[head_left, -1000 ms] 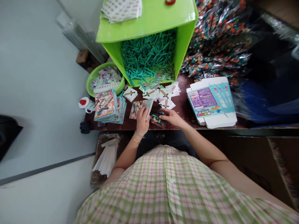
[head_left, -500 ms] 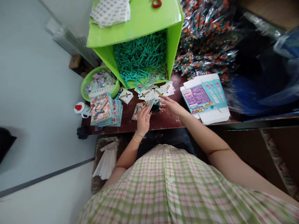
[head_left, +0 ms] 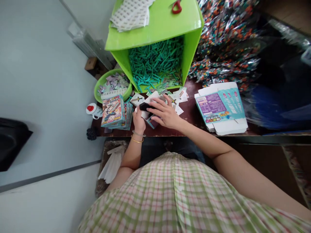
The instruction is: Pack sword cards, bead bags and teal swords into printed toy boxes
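Note:
My left hand (head_left: 139, 123) is closed on the left side of a small cardboard box (head_left: 153, 123) with white flaps standing up. A dark, blocky black piece (head_left: 144, 106) is at the box's open end. The fingers of my right hand (head_left: 167, 114) reach over the box, fingertips on the black piece's right end; its underside and the box's inside are hidden. Beside the hands lie white cards with pixel-style sword pictures (head_left: 137, 99). To the left stands a stack of printed boxes (head_left: 112, 111).
A green bin (head_left: 194, 48) full of teal sticks stands behind, with red-handled scissors (head_left: 176, 7) on top. At left are a green basin (head_left: 98, 87) of small pieces and a mug (head_left: 93, 110). Flattened boxes (head_left: 221, 108) and bagged parts (head_left: 225, 35) are at right.
The small box has been raised and its white flaps now show open. The black piece has moved from the table to the box's opening. My right hand has moved left over the box.

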The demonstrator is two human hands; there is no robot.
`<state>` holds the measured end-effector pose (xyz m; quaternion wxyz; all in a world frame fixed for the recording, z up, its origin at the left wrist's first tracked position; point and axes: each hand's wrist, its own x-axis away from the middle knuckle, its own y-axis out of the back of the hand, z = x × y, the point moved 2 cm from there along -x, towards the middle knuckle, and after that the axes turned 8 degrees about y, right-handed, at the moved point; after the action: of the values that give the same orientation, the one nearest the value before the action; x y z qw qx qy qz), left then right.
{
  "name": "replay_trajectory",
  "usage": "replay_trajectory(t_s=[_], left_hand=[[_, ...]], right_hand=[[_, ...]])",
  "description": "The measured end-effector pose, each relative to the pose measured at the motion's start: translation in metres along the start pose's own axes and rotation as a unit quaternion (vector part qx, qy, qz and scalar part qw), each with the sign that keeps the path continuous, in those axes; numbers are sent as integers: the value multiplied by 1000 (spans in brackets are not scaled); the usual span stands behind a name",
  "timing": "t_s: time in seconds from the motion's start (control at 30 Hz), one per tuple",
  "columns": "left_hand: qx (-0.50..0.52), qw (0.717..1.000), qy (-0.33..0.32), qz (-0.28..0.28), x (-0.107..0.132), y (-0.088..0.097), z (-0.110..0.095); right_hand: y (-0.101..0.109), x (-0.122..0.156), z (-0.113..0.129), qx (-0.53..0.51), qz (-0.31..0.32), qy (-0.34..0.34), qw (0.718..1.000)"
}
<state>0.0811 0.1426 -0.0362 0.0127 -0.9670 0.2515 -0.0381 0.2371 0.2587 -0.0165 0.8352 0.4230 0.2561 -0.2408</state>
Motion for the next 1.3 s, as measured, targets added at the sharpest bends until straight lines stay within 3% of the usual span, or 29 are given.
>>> replay_trajectory(t_s=[0.07,0.17,0.27,0.37,0.43,0.57,0.73,0.8,0.87,0.93,1.0,1.1,1.2,1.3], left_hand=[[40,999,23,-5,3,-3,4],[67,997,41,-3,12,-3,7],[42,999,7,4,27,1,0],[-19,996,-48,67,39,0,-10],[-49,993,-39,97,40,-4,-9],[-42,998,16,53,34,-8,7],[-39,996,-15,75,35,-11,18],[-38,996,-15,79,33,-11,18],[-40,996,-14,80,29,-8,19],[-48,995,-19,90,24,-5,19],[-57,991,-29,119,20,-2,18],[-58,986,-50,146,22,-1,19],[-46,990,-54,119,33,1,26],[-21,996,-27,86,47,8,36]], right_hand=[[-5,3,-2,7,19,0,1000],[-6,12,0,37,-13,-20,999],[-2,22,10,68,-43,-6,997],[-2,28,13,86,-5,43,995],[-4,33,7,106,16,54,993],[-9,40,-6,144,21,43,988],[-19,36,11,115,89,78,986],[-17,33,16,91,87,74,989],[-11,34,9,70,27,19,997],[-7,40,-7,33,-65,-86,994],[-12,48,-25,-57,-119,-192,973],[-34,59,-43,-229,-120,-313,914],[-49,63,-42,-288,-161,-371,868],[-51,61,-34,-353,-195,-356,843]])
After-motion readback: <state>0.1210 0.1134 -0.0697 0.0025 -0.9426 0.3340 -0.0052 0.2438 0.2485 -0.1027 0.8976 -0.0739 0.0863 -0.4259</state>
